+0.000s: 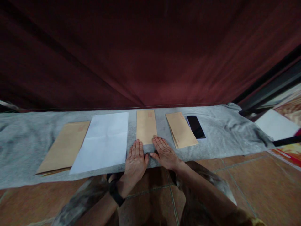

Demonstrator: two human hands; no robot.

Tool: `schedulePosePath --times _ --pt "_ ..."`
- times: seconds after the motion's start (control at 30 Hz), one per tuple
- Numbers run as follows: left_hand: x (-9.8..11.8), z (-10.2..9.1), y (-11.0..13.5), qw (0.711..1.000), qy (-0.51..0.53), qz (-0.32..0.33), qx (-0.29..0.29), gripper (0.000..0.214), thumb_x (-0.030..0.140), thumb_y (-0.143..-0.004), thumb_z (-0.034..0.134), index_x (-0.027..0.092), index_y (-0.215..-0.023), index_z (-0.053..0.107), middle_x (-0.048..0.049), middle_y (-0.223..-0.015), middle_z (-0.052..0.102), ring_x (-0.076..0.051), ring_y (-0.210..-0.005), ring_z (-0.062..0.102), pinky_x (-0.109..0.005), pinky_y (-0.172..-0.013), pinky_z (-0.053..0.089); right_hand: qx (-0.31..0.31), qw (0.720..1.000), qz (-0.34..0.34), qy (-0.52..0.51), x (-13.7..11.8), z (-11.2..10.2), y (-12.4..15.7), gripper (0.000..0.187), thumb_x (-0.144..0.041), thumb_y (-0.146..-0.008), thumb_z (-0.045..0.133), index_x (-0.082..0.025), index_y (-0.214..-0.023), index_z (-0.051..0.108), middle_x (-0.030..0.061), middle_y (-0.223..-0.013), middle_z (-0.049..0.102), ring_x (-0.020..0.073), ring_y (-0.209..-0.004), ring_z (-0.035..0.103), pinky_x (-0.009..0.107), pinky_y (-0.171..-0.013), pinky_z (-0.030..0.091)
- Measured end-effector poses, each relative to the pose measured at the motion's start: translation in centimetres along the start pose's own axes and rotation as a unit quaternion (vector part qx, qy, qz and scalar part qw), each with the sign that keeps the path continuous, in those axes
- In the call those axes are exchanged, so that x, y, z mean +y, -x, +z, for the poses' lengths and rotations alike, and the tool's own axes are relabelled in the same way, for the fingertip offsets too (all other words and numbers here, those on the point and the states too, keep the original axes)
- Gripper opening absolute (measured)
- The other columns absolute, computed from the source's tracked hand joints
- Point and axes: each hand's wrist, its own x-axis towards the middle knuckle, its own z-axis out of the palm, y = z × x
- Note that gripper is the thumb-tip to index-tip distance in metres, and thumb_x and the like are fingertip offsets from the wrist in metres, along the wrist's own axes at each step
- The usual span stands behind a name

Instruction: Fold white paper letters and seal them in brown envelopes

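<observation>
At the middle of the grey cloth (23, 141), one narrow tan envelope (146, 125) lay flat, lengthwise away from you. Your left hand (135, 157) and right hand (164, 153) rested palm-down, fingers straight and grasping nothing, fingertips touching its near edge. Left of it: one white sheet (103, 141), edge over one large tan envelope (63, 146). Right of it: one envelope stack (181, 129), one phone (196, 126) just beside. Under all: tiled floor (246, 182). Behind: dark red drape (150, 53).

Three envelopes (146, 126) (64, 146) (181, 129), one sheet (103, 141) (one phone (196, 126))
</observation>
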Motion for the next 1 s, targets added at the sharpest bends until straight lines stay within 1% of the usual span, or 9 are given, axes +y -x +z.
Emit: schedulePosePath --times 0.1,0.23,0.37,0.43,0.5,0.63,0.7,0.8,1.0 --pt "0.4 -0.2 -0.2 1.000 0.009 -0.020 0.004 0.060 0.031 -0.094 0.046 -0.001 -0.144 0.048 -0.0268 -0.154 0.044 -0.036 -0.146 0.039 -0.052 -0.117 0.037 0.010 1.000 -0.002 0.004 0.2 -0.1 0.3 0.071 -0.052 -0.105 0.036 -0.009 -0.159 0.025 0.0149 -0.163 0.029 0.0248 -0.151 0.030 0.043 -0.125 0.026" --pt "0.2 -0.7 -1.0 1.000 -0.001 -0.022 0.002 0.051 0.030 -0.096 0.045 0.001 -0.136 0.057 -0.0269 -0.146 0.053 -0.036 -0.139 0.049 -0.050 -0.112 0.042 0.017 1.000 -0.001 0.003 0.4 0.1 0.4 0.069 -0.051 -0.105 0.033 -0.008 -0.159 0.026 0.0146 -0.163 0.030 0.0249 -0.151 0.030 0.043 -0.125 0.026" --pt "-0.1 -1.6 -2.2 1.000 -0.010 -0.026 0.007 0.039 0.033 -0.100 0.041 0.011 -0.124 0.063 -0.0189 -0.136 0.064 -0.032 -0.126 0.060 -0.045 -0.103 0.048 0.014 1.000 -0.001 -0.004 0.4 0.4 0.4 0.070 -0.052 -0.105 0.034 -0.007 -0.158 0.028 0.0149 -0.163 0.030 0.0252 -0.152 0.029 0.042 -0.126 0.024" --pt "0.0 -1.8 -2.9 0.999 -0.011 -0.051 0.012 0.036 0.036 -0.102 0.040 0.015 -0.120 0.062 -0.0159 -0.131 0.066 -0.030 -0.118 0.063 -0.044 -0.098 0.049 0.009 1.000 0.006 -0.009 0.3 0.4 0.3 0.070 -0.051 -0.105 0.036 -0.007 -0.158 0.029 0.0153 -0.163 0.030 0.0252 -0.152 0.028 0.041 -0.126 0.022" --pt "0.4 -1.7 -3.5 0.996 -0.021 -0.088 0.014 0.038 0.041 -0.101 0.042 0.014 -0.121 0.059 -0.0165 -0.127 0.066 -0.031 -0.113 0.063 -0.045 -0.093 0.050 0.000 1.000 0.016 -0.018 0.3 0.4 0.2 0.070 -0.051 -0.104 0.038 -0.006 -0.157 0.030 0.0157 -0.163 0.029 0.0253 -0.152 0.028 0.041 -0.127 0.021" --pt "1.4 -0.9 -4.4 0.983 -0.047 -0.177 0.020 0.055 0.057 -0.094 0.052 0.011 -0.123 0.055 -0.0183 -0.117 0.065 -0.035 -0.111 0.060 -0.046 -0.090 0.048 -0.026 0.998 0.031 -0.049 0.2 0.2 -0.3 0.073 -0.053 -0.102 0.042 -0.005 -0.156 0.034 0.0158 -0.163 0.027 0.0263 -0.152 0.027 0.042 -0.127 0.021" --pt "1.8 -0.4 -4.7 0.975 -0.043 -0.215 0.029 0.061 0.059 -0.092 0.054 0.010 -0.127 0.053 -0.0186 -0.118 0.063 -0.036 -0.113 0.058 -0.048 -0.091 0.047 -0.037 0.996 0.037 -0.066 0.2 0.2 -0.5 0.071 -0.053 -0.102 0.042 -0.006 -0.155 0.035 0.0154 -0.163 0.028 0.0263 -0.152 0.027 0.042 -0.127 0.022" --pt "1.9 0.0 -4.9 0.969 -0.023 -0.241 0.044 0.066 0.058 -0.091 0.055 0.011 -0.136 0.048 -0.0205 -0.129 0.059 -0.037 -0.118 0.055 -0.050 -0.095 0.046 -0.052 0.994 0.049 -0.081 0.1 0.0 -0.8 0.068 -0.050 -0.102 0.041 -0.009 -0.156 0.035 0.0134 -0.163 0.028 0.0259 -0.153 0.026 0.043 -0.127 0.020" --pt "1.5 0.0 -5.0 0.961 0.026 -0.273 0.043 0.056 0.048 -0.091 0.060 0.013 -0.135 0.052 -0.0197 -0.136 0.055 -0.035 -0.121 0.054 -0.049 -0.097 0.045 -0.112 0.986 0.070 -0.098 -0.2 -1.0 -1.4 0.064 -0.043 -0.102 0.038 -0.007 -0.156 0.035 0.0122 -0.165 0.022 0.0278 -0.154 0.023 0.045 -0.127 0.018"
